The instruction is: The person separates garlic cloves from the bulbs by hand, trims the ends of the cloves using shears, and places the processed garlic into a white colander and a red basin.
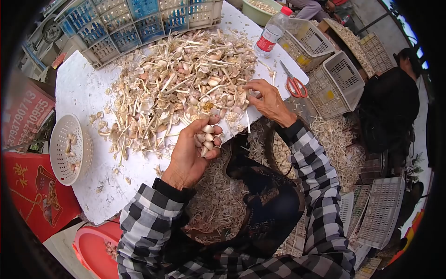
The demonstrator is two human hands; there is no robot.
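Note:
My left hand (189, 151) is cupped, palm up, around several peeled-looking garlic cloves (207, 139) at the table's near edge. My right hand (271, 101) is at the right side of the heap, its fingers curled together in a pinch. What lies between those fingertips is too small to make out. In front of both hands spreads a big heap of garlic cloves, dry skins and stalks (176, 79) on the white tabletop (100, 195).
A blue-and-grey crate (139, 23) borders the heap. Right of it are a plastic bottle (273, 32) and red-handled scissors (295, 86). A white colander (69, 149) stands left, a red basin (97, 246) below. Crates (337, 83) and another person (390, 102) are at right.

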